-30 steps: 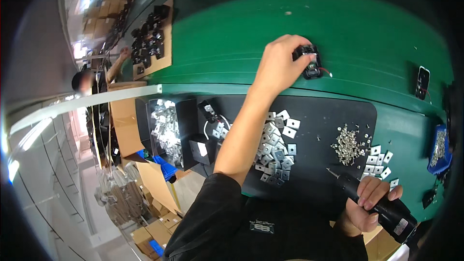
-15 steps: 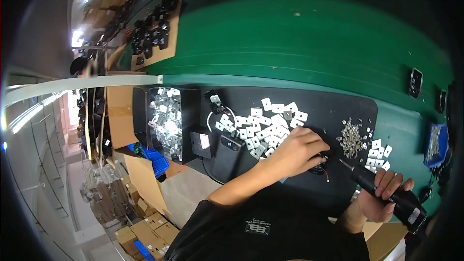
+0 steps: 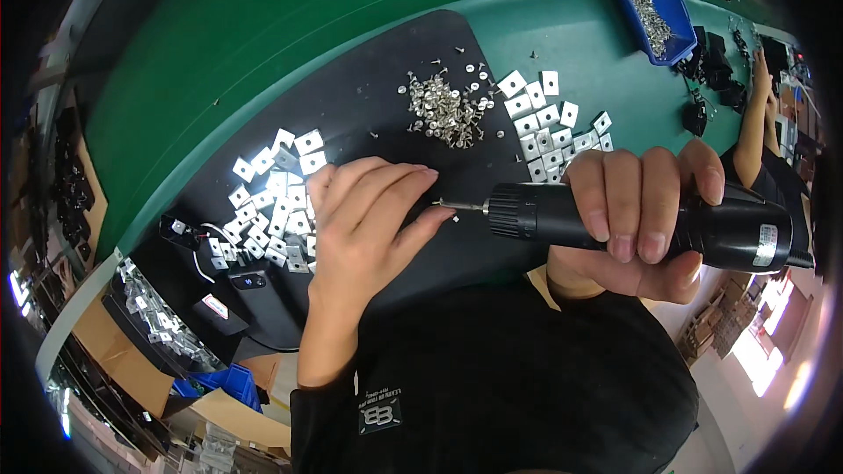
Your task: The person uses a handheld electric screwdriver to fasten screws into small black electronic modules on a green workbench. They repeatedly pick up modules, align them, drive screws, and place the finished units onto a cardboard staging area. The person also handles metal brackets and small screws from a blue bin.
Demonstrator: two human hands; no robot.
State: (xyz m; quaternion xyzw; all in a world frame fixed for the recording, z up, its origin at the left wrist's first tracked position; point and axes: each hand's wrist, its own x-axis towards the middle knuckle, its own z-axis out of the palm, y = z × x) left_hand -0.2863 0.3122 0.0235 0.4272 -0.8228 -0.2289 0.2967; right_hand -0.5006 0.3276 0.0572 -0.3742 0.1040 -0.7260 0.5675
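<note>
Find right grip [image 3: 657, 202] clamped around black electric screwdriver [image 3: 546, 212], with fingers curled over its upper side and thumb under; find left grip [image 3: 358, 219] at the bit [image 3: 470, 206], thumb and forefinger apart; cannot tell if touching metal. Note a tiny bright speck at the bit's free end; too small to name.

Judge a nicked thumb as chief risk, from starting the driver with skin so near the bit; rate a dropped small part next, from loose seating at the tip or a wobble in either grip; rate scattered plates as lesser, from brushing left grip sideways.

Locate screwdriver inside right grip, crosswise; see chuck and bit sticking out toward left grip, with cord end out on the right.

Farther out, log loose screws [image 3: 448, 112] heaped on black mat [image 3: 351, 110], beyond the bit; square holed plates [image 3: 279, 204] piled just beside left grip; more plates [image 3: 548, 127] to the right of the screws, on green worktop [image 3: 549, 22]; blue tray [image 3: 680, 22] with small metal pieces, farther off; co-worker's forearm [image 3: 753, 123] at far right.
</note>
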